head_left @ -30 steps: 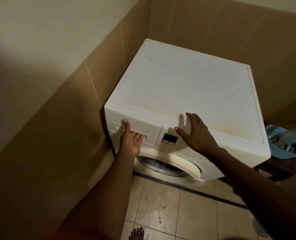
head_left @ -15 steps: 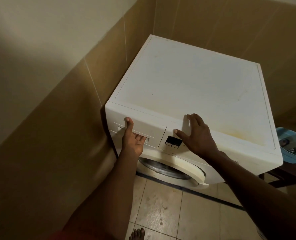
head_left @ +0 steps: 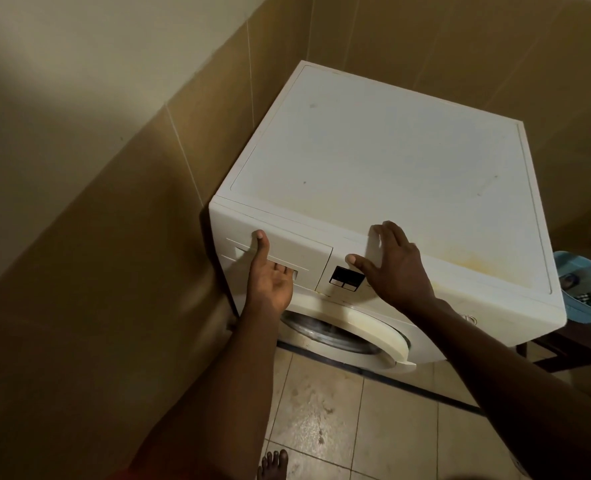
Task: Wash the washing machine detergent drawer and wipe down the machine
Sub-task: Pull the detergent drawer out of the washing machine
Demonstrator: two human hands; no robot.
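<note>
A white front-loading washing machine (head_left: 373, 161) stands in a tiled corner, its top stained yellow near the front edge. The detergent drawer (head_left: 301, 252) sits flush in the upper left of the front panel. My left hand (head_left: 269, 275) grips the drawer: fingers hooked up into the handle recess, thumb pressed on the drawer face. My right hand (head_left: 394, 268) lies flat with spread fingers on the machine's front top edge, beside the dark display (head_left: 347, 278). The round door (head_left: 342, 329) below is closed.
Tan tiled walls close in on the left and behind the machine. A blue basket (head_left: 585, 292) with checked cloth sits to the right, over a dark wooden stand (head_left: 560, 351). My bare toes (head_left: 273, 462) show on the beige floor tiles.
My right hand has settled flat onto the front top edge. My left hand keeps its grip on the drawer handle, thumb now higher on the face. The drawer still looks closed.
</note>
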